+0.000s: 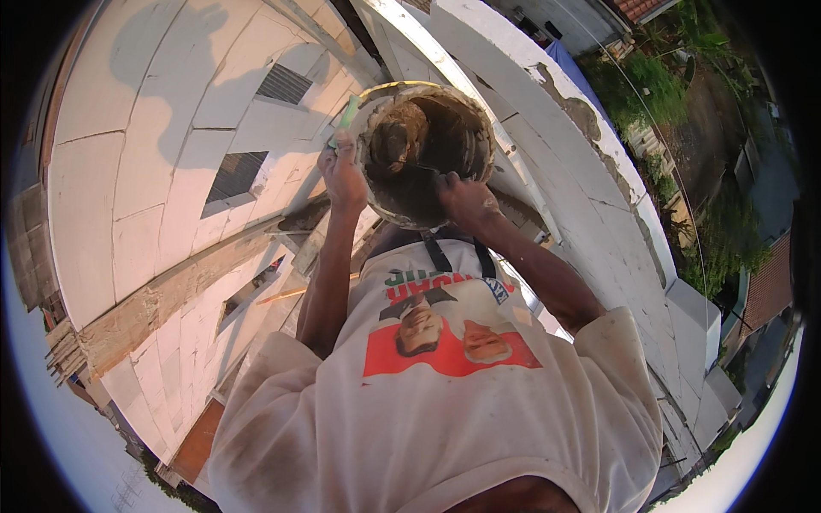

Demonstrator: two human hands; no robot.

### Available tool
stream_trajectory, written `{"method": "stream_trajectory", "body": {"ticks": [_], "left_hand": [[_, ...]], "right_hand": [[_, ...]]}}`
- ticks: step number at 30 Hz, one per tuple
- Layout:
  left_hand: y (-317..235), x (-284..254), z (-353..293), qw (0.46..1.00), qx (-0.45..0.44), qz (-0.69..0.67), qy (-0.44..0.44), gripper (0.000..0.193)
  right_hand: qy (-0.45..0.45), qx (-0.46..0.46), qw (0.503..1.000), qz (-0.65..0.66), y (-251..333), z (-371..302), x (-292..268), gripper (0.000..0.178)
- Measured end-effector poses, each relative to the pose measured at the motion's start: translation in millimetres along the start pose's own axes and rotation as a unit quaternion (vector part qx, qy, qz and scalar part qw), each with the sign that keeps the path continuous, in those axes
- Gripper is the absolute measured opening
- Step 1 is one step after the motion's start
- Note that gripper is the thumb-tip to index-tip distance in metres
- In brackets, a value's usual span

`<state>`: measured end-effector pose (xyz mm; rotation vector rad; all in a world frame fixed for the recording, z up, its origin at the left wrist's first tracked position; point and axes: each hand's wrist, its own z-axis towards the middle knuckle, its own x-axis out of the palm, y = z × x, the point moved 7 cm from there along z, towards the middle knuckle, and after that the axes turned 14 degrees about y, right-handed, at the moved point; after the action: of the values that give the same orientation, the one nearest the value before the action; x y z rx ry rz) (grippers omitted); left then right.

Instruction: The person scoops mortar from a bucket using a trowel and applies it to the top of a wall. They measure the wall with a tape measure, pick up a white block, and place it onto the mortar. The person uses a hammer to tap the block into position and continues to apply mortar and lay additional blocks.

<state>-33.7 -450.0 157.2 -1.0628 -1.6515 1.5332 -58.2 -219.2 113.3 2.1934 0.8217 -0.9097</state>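
Note:
A round, mortar-caked bucket (489, 128) stands in front of my body, with wet grey-brown mortar (406, 190) inside. At its left rim is my left hand (344, 178), its fingers closed on a light-green flat piece (350, 112) that sticks up past them; its kind is unclear. My right hand (467, 203) is closed in a fist over the right side of the bucket's mouth. From that fist a thin metal shank, seemingly of a trowel (426, 168), runs into the bucket; its blade is hard to make out against the mortar.
A pale block wall (171, 111) with small barred openings rises on the left. On the right runs another block wall (590, 192) with a rough, mortar-smeared top. Beyond and below it lie trees (654, 85), tiled roofs (765, 286) and a thin cable.

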Motion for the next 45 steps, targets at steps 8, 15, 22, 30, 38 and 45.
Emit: {"method": "stream_trajectory", "body": {"ticks": [8, 15, 22, 30, 38, 45], "left_hand": [[-15, 14, -11, 0.996, -0.033, -0.064, -0.059, 0.037], [44, -8, -10, 0.979, -0.109, -0.141, -0.101, 0.039], [56, -18, -21, 0.961, -0.173, -0.198, -0.083, 0.050], [63, -25, -16, 0.956, -0.198, -0.196, -0.087, 0.058], [57, -40, -10, 0.968, -0.182, -0.142, -0.099, 0.057], [49, -40, -16, 0.957, -0.172, -0.193, -0.129, 0.049]], "right_hand": [[0.019, -0.184, 0.924, 0.333, -28, -15, 5, 0.028], [0.007, -0.073, 0.818, 0.571, -44, -59, 13, 0.037], [-0.190, 0.040, 0.754, 0.627, -88, -143, -40, 0.025], [-0.218, 0.410, 0.885, 0.027, -138, -163, -106, 0.031], [-0.087, 0.543, 0.833, -0.058, -164, -248, -44, 0.033], [-0.173, 0.546, 0.817, 0.075, -182, -337, -33, 0.025]]}}
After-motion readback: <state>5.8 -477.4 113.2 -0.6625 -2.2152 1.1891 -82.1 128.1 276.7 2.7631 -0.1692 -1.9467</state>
